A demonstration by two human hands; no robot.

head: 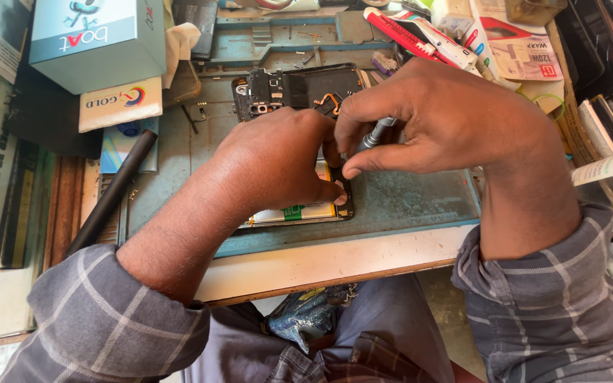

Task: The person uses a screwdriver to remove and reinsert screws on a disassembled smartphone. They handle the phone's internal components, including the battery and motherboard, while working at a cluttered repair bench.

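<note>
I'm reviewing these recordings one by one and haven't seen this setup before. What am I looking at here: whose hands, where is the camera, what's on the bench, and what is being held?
There is no machine here: a person in a checked shirt works with two bare hands. The single picture comes from a camera worn on their head, looking down at the bench.

In the middle lies an opened phone on a blue-green mat, its back cover off, with the circuit board and battery exposed. The left hand rests on the phone and steadies it. The right hand pinches a small metal screwdriver, tip pointing down at the phone.

Around the mat is clutter: a light-blue box at top left, a black rod on the left, and a red-and-white tube with papers at top right.
</note>
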